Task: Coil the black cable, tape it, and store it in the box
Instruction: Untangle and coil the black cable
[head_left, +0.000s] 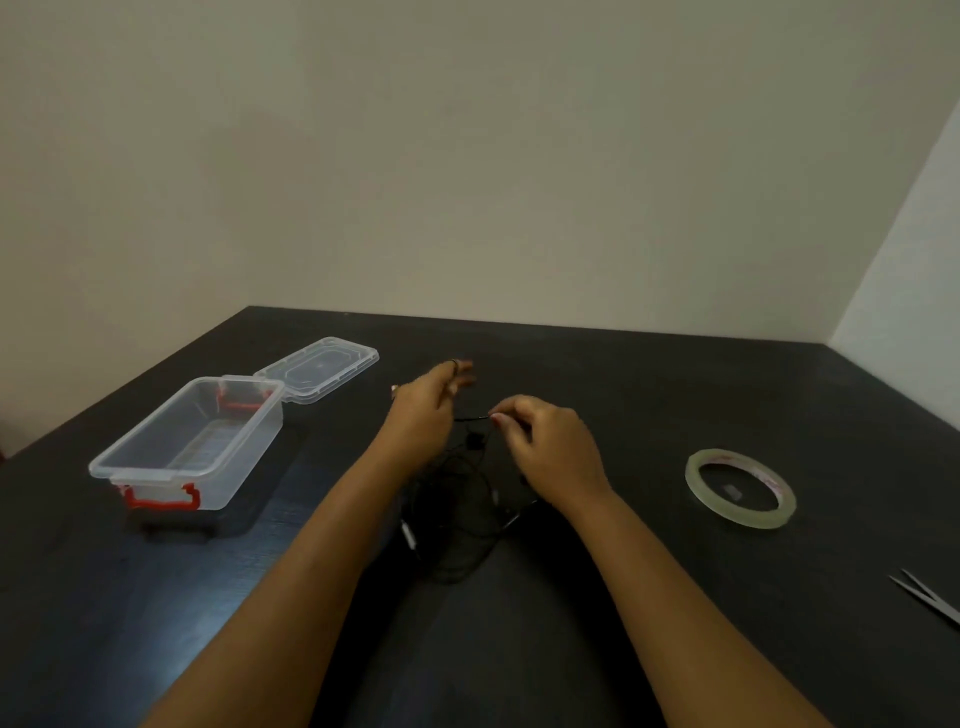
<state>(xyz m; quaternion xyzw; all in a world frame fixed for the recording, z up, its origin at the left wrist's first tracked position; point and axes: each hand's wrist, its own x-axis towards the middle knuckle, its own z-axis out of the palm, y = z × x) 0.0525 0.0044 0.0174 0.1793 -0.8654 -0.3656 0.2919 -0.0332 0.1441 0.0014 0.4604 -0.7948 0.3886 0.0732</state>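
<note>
A thin black cable (462, 525) lies in loose loops on the dark table, hard to make out against it. My right hand (550, 447) pinches a stretch of the cable between thumb and forefinger, lifted a little. My left hand (426, 410) is just to its left with fingers spread, and the cable appears to run over them. A clear plastic box (156, 457) with red latches stands open at the left. A roll of clear tape (740, 488) lies flat on the right.
The box's clear lid (317, 369) lies behind the box. Scissor blades (930, 597) show at the right edge. The table (623, 374) meets a wall at the back and right.
</note>
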